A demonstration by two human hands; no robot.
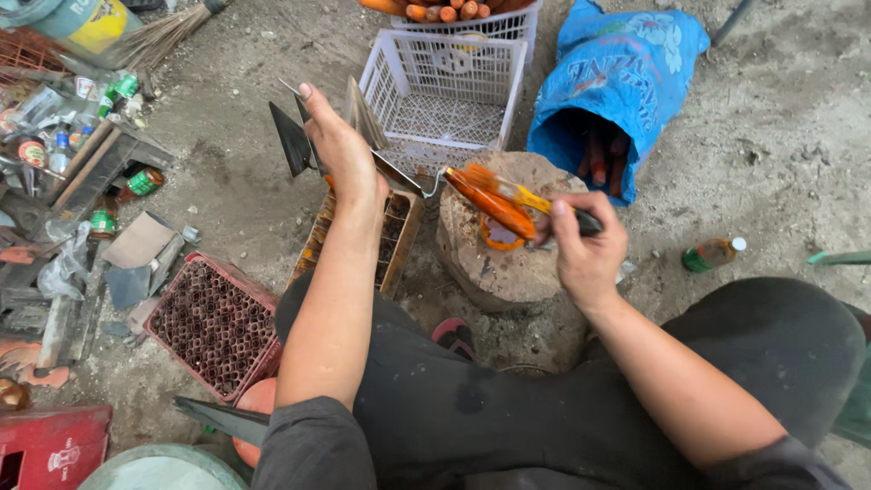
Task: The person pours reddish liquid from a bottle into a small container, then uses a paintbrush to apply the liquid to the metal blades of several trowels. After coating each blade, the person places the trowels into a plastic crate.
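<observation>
Right hand (585,249) grips an orange peeler (494,201) over the stump (499,263); left hand (343,154) clasps a knife (292,141).

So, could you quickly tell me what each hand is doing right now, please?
Left hand: closed, holding several dark metal blades.
Right hand: closed, holding an orange-handled tool over the wooden stump.

Bare grey dirt floor (780,118) all round, gritty and littered. Flat daylight, soft shadows. White plastic crate (442,95) just beyond the hands, blue sack (626,73) beyond the right one.
</observation>
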